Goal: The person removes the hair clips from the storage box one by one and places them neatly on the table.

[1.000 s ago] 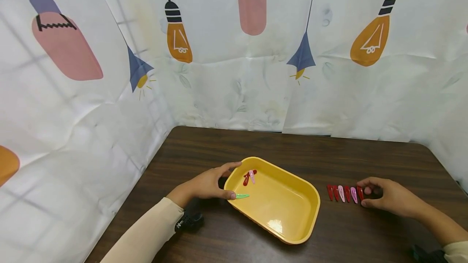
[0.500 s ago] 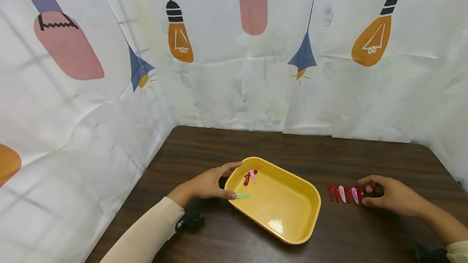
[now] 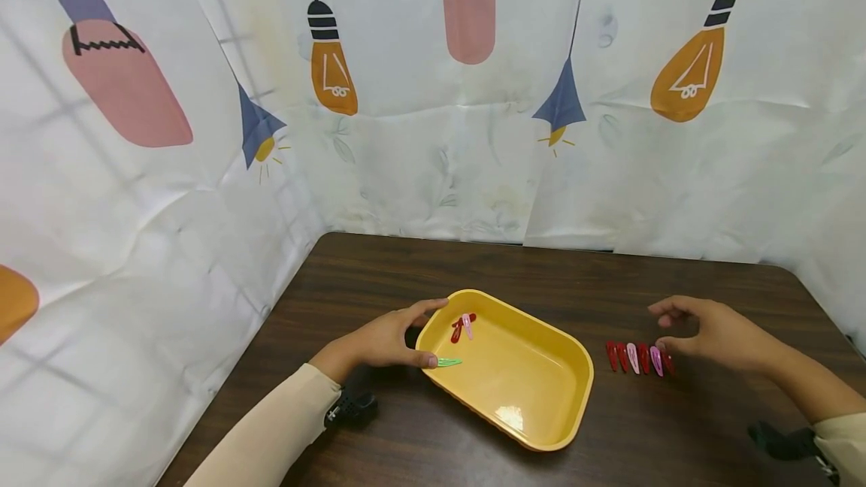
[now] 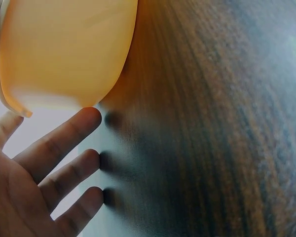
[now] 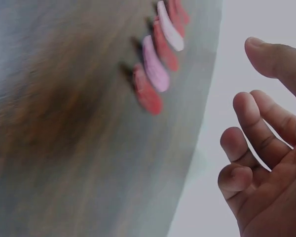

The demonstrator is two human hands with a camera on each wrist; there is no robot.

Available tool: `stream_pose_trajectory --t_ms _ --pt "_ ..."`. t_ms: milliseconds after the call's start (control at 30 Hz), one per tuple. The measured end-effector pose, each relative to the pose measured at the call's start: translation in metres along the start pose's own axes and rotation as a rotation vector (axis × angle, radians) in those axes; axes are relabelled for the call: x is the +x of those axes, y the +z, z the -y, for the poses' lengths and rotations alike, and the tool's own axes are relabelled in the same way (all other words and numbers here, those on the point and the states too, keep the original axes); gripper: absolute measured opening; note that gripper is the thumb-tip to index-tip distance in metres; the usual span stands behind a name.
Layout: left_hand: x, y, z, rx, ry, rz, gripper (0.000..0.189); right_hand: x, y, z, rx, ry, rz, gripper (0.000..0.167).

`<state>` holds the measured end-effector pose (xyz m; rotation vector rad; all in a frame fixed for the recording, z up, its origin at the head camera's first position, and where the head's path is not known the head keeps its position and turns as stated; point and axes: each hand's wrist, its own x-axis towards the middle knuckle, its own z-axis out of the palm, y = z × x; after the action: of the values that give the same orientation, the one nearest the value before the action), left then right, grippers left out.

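My left hand (image 3: 379, 340) holds the left end of the yellow plastic tray (image 3: 575, 397), thumb at the near rim and index finger at the far one. In the left wrist view the other fingertips point toward the table beside the tray's wall (image 4: 69, 59). Inside the tray lie red snap hair clips (image 3: 456, 332), a pink one (image 3: 467, 326) and a green one (image 3: 449, 362) by my left thumb. My right hand (image 3: 717, 333) hovers with loose fingers, holding nothing, just above the right end of a row of several red and pink hair clips (image 3: 632, 358).
Everything stands on a dark wood-grain table (image 3: 528, 265). A white patterned cloth (image 3: 433, 171) hangs behind it and along the left side. Black straps sit on both wrists.
My right hand has lifted off the rightmost red clip and moved slightly away from me, over the row's end. That clip stays in the row. My left hand and the tray have not moved.
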<state>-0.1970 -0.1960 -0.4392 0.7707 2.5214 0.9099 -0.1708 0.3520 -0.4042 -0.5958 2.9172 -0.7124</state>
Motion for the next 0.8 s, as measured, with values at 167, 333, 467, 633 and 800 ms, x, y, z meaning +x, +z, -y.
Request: stream_pose_trajectory --t_ms 167,333,467,633,800 --pt "0.001 0.000 0.000 -0.007 0.008 0.003 0.095 0.011 -0.006 0.016 -0.004 -0.027 0.000 0.062" --pt "0.000 0.001 0.000 -0.011 0.011 0.003 0.095 0.024 -0.007 0.035 0.021 -0.056 0.021 0.058" --pt "-0.001 0.001 -0.001 -0.013 0.010 0.000 0.096 0.033 -0.006 0.046 0.041 -0.065 0.041 0.055" --pt "-0.001 0.000 -0.001 -0.022 0.014 0.004 0.096 0.043 -0.003 0.057 0.061 -0.095 0.063 0.053" --pt "0.000 0.000 -0.001 -0.014 0.016 0.003 0.095 0.052 0.001 0.066 0.068 -0.113 0.067 0.053"
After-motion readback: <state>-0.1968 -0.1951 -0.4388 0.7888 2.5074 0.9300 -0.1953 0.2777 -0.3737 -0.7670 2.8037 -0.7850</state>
